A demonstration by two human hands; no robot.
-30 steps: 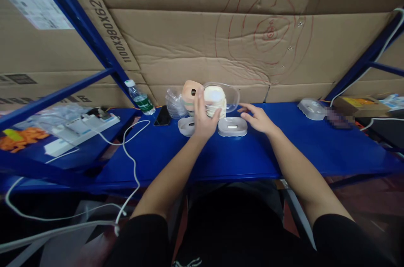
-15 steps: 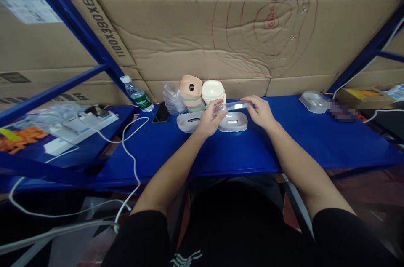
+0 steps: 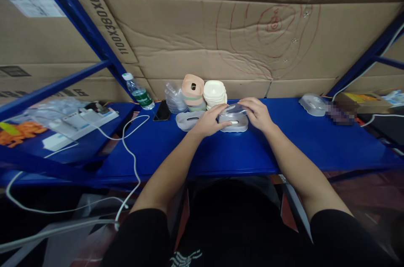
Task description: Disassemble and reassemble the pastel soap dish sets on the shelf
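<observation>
Between my two hands is a clear plastic cover (image 3: 234,109), tilted above a translucent whitish oval tray (image 3: 236,128) with a slot in it. My left hand (image 3: 208,122) grips the cover's left end, thumb on the near side. The other end is pinched by my right hand (image 3: 257,113). Whether the cover touches the tray, I cannot tell. A second translucent oval piece (image 3: 183,121) with a dark slot lies left of my left hand, partly hidden by it. Behind stand stacked cream trays (image 3: 215,91) and a stack of pinkish and green pieces (image 3: 191,88).
Nested clear covers (image 3: 174,99) stand beside a black phone (image 3: 162,111) and a water bottle (image 3: 139,93). A white cable (image 3: 134,157) crosses the left of the blue table (image 3: 240,159). A translucent covered piece (image 3: 313,105) sits at right; cardboard (image 3: 189,27) walls the back.
The clear cover has come down over the oval tray and tilted so that its top faces me. Both hands have moved with it, and the view has shifted slightly.
</observation>
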